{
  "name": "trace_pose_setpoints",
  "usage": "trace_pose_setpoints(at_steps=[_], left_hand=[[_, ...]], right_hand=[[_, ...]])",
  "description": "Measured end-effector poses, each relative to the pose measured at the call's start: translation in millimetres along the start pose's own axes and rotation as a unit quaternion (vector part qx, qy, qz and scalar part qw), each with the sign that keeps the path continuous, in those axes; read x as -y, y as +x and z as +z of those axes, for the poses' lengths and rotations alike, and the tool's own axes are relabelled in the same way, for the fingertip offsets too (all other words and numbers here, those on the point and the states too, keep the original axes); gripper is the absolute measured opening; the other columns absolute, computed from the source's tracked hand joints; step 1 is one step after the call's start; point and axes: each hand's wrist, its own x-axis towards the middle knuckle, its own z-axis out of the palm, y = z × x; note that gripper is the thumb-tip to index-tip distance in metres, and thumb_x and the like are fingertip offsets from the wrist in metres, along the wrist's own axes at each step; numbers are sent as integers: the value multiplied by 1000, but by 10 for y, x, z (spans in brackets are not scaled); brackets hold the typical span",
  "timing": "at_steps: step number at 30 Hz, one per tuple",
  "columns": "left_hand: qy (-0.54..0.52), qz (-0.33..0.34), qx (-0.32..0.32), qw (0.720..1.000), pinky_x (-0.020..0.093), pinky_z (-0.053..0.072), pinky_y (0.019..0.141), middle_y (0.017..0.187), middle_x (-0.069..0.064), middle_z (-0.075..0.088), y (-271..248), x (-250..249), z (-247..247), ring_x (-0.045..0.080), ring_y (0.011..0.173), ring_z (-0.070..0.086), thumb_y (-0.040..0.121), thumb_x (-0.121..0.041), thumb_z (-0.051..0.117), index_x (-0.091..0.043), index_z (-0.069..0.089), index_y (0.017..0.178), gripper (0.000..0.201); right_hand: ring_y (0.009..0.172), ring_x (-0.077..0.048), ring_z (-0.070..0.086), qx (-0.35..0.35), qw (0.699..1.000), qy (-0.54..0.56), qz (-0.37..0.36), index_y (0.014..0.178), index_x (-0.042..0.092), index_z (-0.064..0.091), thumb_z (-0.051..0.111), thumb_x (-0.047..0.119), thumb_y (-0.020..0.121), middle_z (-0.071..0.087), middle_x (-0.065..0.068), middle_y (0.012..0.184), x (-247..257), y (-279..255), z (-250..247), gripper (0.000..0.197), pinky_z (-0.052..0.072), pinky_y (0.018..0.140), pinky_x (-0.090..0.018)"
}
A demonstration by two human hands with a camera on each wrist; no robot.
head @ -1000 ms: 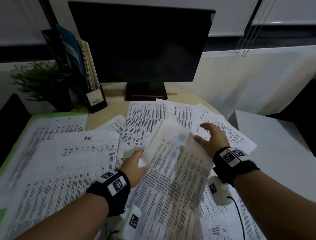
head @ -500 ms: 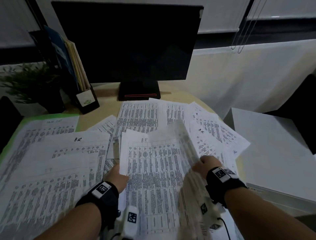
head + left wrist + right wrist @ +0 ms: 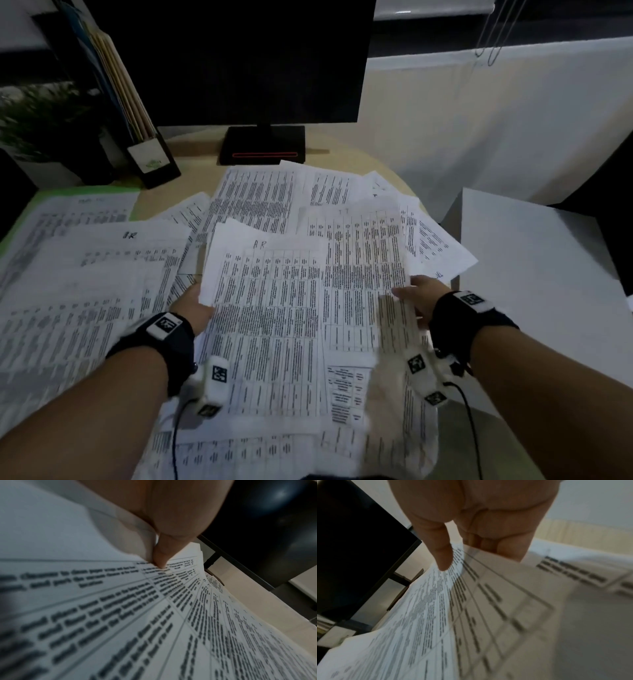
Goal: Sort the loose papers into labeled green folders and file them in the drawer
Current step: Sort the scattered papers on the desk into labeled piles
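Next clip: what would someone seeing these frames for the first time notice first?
First, the spread of printed papers covering the desk, several overlapping. At the near centre the left hand grips a sheet marked "HR" at its left edge, while the right hand holds the right edge of another sheet. Behind them stands a dark monitor, with a green folder showing at the far left.

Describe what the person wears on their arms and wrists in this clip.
Both forearms are bare, without sleeves. The left hand and right hand each have a black wrist strap with a white square-code tag. A white camera module with black code markers hangs under each wrist, trailing a thin black cable.
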Motion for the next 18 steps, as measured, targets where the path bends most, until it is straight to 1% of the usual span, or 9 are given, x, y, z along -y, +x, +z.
trace_pose_setpoints(at_steps=[2,4,6,7,10,12,14,16,18], left_hand=[[24,-9,-14,1000,34,38,105,139,11,49,-18,5,21,31,122,50,92,-3,55,-14,34,146,59],[41,-17,-15,999,36,39,106,141,12,48,15,13,17,32,122,50,92,-8,55,-15,32,148,60],[52,-23,-19,998,37,40,104,142,12,47,46,3,19,33,122,50,93,-9,54,-17,31,148,60],[60,-25,-23,998,35,41,101,142,13,47,61,-1,23,34,121,50,94,-8,52,-17,30,148,59],[69,-25,-27,997,31,44,90,136,14,52,43,-40,37,33,112,55,93,-5,48,-19,32,147,58],[68,-26,-18,997,30,45,90,138,13,50,47,-50,44,32,111,55,93,-6,49,-20,30,148,60],[71,-20,-12,997,30,46,88,137,12,51,77,-38,49,31,108,56,93,-8,49,-21,30,148,60],[65,-17,-3,998,31,48,88,133,12,53,63,-48,35,29,103,57,93,-9,46,-22,29,148,59],[65,-24,8,998,32,47,91,130,14,54,49,-51,34,30,105,56,91,-8,44,-21,29,147,59]], right_hand=[[96,-33,65,13,999,-53,3,101,14,62,65,14,86,68,-13,104,-37,-8,23,16,53,88,-48],[100,-32,64,0,994,-109,-13,113,9,60,64,8,85,66,-13,111,-56,7,30,28,53,89,-40],[102,-30,62,-34,988,-147,-32,117,8,59,59,9,88,65,-13,114,-70,7,20,29,51,90,-36],[103,-30,62,-55,986,-153,-40,117,7,59,57,11,90,65,-14,114,-84,3,14,28,50,91,-36],[102,-31,62,-94,984,-144,-47,118,8,61,53,14,91,66,-14,112,-114,-25,-17,28,50,92,-39],[100,-30,61,-110,983,-141,-47,118,10,61,50,13,92,65,-14,113,-106,-61,-51,28,49,88,-33],[98,-29,58,-139,980,-131,-54,119,11,60,47,13,94,63,-14,115,-69,-102,-91,28,44,83,-29],[92,-28,54,-177,976,-99,-74,119,11,60,45,17,96,63,-15,117,15,-160,-106,28,40,80,-28],[91,-28,55,-210,971,-61,-97,121,13,60,45,22,97,63,-15,116,143,-247,-124,29,42,82,-30]])
